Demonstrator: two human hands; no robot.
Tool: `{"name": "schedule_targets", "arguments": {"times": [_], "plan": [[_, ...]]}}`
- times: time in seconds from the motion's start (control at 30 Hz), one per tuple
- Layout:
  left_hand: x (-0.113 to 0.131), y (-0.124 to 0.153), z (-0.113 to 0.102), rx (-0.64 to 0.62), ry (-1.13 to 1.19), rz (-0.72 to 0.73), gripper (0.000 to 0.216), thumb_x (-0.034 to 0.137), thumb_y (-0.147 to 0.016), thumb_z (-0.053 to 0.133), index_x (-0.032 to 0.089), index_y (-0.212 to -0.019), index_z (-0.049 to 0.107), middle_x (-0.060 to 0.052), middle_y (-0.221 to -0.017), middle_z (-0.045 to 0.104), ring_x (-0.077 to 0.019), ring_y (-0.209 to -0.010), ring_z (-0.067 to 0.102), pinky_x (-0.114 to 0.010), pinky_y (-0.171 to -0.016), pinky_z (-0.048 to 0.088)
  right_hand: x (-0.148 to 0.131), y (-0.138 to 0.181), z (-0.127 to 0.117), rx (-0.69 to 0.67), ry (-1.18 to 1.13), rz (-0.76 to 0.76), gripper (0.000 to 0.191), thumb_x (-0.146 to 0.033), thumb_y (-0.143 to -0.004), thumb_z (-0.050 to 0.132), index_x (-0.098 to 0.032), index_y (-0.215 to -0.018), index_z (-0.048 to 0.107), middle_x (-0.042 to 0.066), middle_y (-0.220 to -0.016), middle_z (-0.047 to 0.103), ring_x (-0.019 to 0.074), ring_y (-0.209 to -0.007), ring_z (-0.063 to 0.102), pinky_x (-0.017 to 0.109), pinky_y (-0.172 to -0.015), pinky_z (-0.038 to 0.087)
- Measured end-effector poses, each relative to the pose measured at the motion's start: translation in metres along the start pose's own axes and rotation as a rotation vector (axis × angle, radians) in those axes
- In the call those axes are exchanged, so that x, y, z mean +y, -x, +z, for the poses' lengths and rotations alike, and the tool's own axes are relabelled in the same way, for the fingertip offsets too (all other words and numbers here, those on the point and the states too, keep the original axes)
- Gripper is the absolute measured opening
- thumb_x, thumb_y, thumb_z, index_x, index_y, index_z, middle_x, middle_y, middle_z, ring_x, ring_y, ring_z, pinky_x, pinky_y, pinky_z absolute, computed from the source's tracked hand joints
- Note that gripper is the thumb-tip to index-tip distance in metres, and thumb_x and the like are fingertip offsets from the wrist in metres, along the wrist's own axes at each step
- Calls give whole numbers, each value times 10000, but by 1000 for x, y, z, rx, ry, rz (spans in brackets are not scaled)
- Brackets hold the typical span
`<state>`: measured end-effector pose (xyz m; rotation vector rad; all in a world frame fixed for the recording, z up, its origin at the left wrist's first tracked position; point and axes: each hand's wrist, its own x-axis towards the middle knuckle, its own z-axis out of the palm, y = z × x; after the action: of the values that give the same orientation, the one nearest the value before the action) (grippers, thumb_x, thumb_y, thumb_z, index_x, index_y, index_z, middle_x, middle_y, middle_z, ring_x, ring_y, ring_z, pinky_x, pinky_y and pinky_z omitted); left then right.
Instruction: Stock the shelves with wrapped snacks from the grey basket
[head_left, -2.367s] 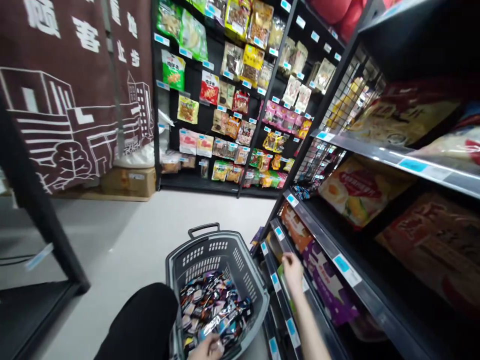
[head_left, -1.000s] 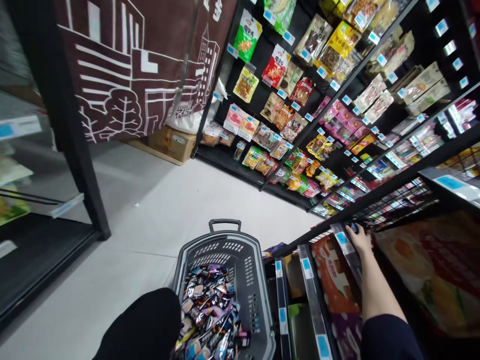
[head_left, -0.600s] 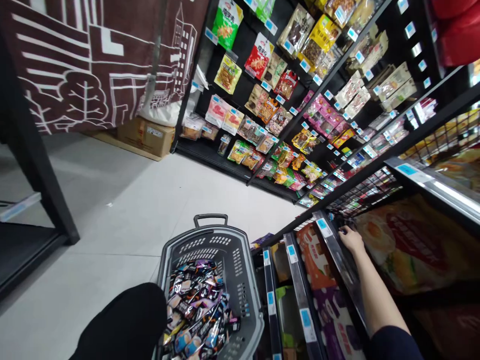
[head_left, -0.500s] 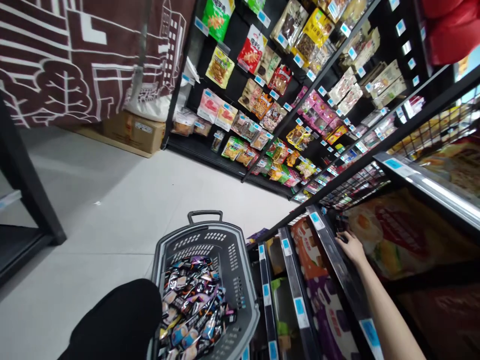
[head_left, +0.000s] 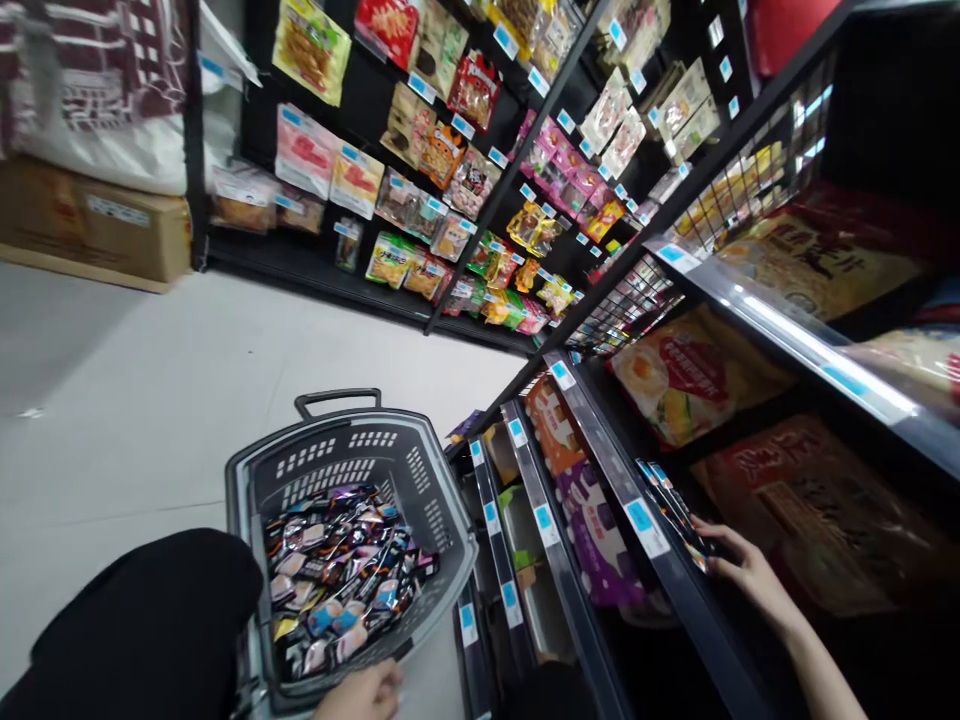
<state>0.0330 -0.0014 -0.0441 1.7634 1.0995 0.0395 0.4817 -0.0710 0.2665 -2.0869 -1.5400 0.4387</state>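
My right hand (head_left: 742,572) reaches onto a shelf on the right. Its thumb and fingers are closed on small, dark, shiny snack packets (head_left: 669,500) that stand in a short row behind the shelf's front rail. My left hand (head_left: 364,692) is at the bottom of the view, just by the near rim of a grey shopping basket (head_left: 442,480). Its fingers are curled, and whether they hold anything is hidden. Inside the basket lies a heap of small wrapped snacks (head_left: 337,570), mostly black with blue, purple and beige prints.
Large food bags (head_left: 697,375) lie on the right shelves, with purple packs (head_left: 596,530) lower down. A wall rack of hanging snack bags (head_left: 465,180) stands ahead. A cardboard box (head_left: 97,220) sits on the floor at left. My black-clad knee (head_left: 150,630) is beside the basket.
My right hand has come nearer along the shelf, and a row of packets now shows at its fingers. My left hand has come into view by the basket. The view has shifted right.
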Motion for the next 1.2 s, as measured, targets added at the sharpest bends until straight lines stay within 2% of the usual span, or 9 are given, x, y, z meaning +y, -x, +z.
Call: {"name": "schedule_targets", "arguments": {"times": [0.33,0.5,0.63,0.73,0.8,0.87,0.97,1.07,1.2], "plan": [[-4,9,0,38,-39,5,243,242,-732,422,174,-886,598,-15,-758,659,-170,-754,603,-213,-640,358,36,-11,1,157,409,-33,444,-439,-704,505,-168,-1026,649,113,-1087,650,261,-1016,601,359,-883,460],[-3,14,-2,18,-61,3,252,237,-738,414,161,-904,587,-29,-775,664,-178,-755,606,-226,-640,354,37,-20,2,179,558,33,424,-252,-705,467,-110,-1076,614,153,-1063,649,263,-1003,608,349,-880,453],[-5,13,-1,36,-58,9,255,245,-724,426,158,-899,589,-20,-753,652,-175,-756,601,-234,-662,364,20,-18,-10,501,598,220,455,-169,-738,378,-90,-1145,565,180,-927,672,292,-895,637,396,-805,465],[-6,5,-1,3,151,6,274,335,-707,468,155,-875,587,-20,-778,641,-166,-727,585,-240,-651,390,-5,2,-6,711,315,250,428,-255,-776,380,-89,-1109,589,191,-991,655,309,-940,613,406,-809,464],[-3,3,-6,-78,479,-49,415,468,-678,518,151,-940,573,-43,-898,635,-156,-710,579,-247,-632,419,-27,23,20,621,-1,128,448,-392,-784,443,-117,-1104,594,158,-1049,647,287,-946,611,371,-803,480],[6,9,-15,-123,848,-76,596,570,-623,580,151,-1046,545,-78,-1021,608,-150,-727,584,-267,-666,450,-53,46,64,384,-227,32,502,-472,-735,551,-145,-1113,597,128,-1058,652,269,-917,620,348,-787,491],[22,30,-31,-50,1197,93,608,547,-647,637,169,-1113,541,-104,-1078,592,-169,-842,590,-318,-810,453,-87,76,150,-3,-352,-21,414,-423,-680,666,-159,-999,669,103,-1008,674,262,-923,617,345,-820,481],[32,49,-39,-53,1300,281,623,495,-683,646,211,-1215,492,-120,-1125,586,-223,-934,581,-383,-817,452,-104,97,230,-282,-460,-6,343,-405,-686,671,-160,-924,702,92,-897,696,254,-826,637,342,-721,511],[30,55,-37,16,1032,218,611,403,-540,768,138,-1067,609,-130,-1000,647,-242,-842,603,-355,-723,470,-86,107,301,-345,-558,-12,303,-395,-686,670,-174,-888,718,84,-870,692,247,-826,630,339,-726,510]]}}
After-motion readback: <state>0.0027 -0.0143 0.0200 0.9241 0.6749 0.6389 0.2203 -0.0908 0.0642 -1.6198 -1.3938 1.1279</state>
